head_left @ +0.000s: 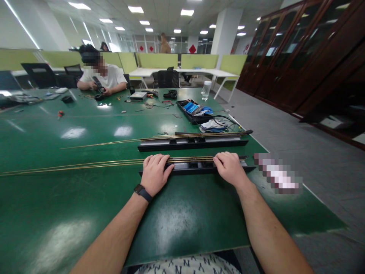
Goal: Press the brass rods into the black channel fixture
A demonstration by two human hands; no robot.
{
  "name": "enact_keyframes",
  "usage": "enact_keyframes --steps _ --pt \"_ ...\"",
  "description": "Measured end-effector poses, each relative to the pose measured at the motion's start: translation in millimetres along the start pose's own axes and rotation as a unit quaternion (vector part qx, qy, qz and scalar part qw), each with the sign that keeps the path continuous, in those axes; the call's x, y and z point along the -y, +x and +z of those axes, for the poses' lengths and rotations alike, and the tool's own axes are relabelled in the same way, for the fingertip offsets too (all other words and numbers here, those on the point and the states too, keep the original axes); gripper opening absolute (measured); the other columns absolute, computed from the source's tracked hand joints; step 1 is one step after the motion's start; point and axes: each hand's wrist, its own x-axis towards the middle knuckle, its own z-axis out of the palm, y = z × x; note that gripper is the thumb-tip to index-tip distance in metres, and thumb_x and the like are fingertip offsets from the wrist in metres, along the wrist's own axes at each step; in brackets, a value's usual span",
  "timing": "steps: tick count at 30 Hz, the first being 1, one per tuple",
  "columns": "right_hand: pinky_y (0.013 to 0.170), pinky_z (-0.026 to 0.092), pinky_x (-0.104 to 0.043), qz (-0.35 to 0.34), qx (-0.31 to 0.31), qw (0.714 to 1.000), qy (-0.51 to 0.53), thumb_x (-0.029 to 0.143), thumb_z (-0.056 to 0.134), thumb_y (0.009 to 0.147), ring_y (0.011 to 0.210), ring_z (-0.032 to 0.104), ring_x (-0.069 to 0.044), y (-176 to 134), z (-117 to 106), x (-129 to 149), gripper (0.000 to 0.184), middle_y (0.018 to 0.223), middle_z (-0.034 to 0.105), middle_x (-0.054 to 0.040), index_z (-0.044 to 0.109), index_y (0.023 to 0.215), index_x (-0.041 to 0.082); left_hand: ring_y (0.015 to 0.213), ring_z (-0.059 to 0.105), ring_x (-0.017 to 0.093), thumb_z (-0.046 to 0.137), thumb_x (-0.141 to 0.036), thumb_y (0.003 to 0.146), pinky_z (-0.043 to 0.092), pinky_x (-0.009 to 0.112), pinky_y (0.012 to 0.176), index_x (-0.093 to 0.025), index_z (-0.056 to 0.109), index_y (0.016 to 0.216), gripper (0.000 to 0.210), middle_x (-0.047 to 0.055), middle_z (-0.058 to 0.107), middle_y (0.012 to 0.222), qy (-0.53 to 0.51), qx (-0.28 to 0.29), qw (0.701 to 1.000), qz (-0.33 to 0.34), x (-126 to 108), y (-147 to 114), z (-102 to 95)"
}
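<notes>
In front of me a long black rail [196, 171] with a pale inner strip lies across the table. Several thin brass-coloured rods [185, 160] run along it and stick out far past its left end. My left hand [155, 173], with a dark watch on the wrist, is closed over the rail's left part, fingers across the rods and thumb at the near side. Toward the right end, my right hand [229, 167] has its fingers curled over the rail and rods, thumb against them. Behind lies a second black rail [196, 144], also with rods [119, 141] along it.
A black tray [194, 118] holds blue packets, with gloves [215, 125] and cables beside it. A clear jar [205, 90] stands near the far right edge. A blurred-out item lies at right. Across the green table [176, 220] a person [104, 76] handles a dark device.
</notes>
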Motion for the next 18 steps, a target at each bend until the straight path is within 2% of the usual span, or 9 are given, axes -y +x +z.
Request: enact_keyframes --steps 18 --pt "0.078 0.029 -0.035 -0.002 0.001 1.0 -0.007 0.036 0.044 0.1 0.081 0.058 -0.019 0.4 -0.7 -0.8 0.033 0.078 0.067 -0.0038 0.06 0.076 0.021 0.122 0.06 0.028 0.051 -0.044 0.101 0.036 0.048 0.109 -0.022 0.062 0.128 0.037 0.011 0.07 0.123 -0.005 0.003 1.0 -0.001 0.1 -0.6 1.0"
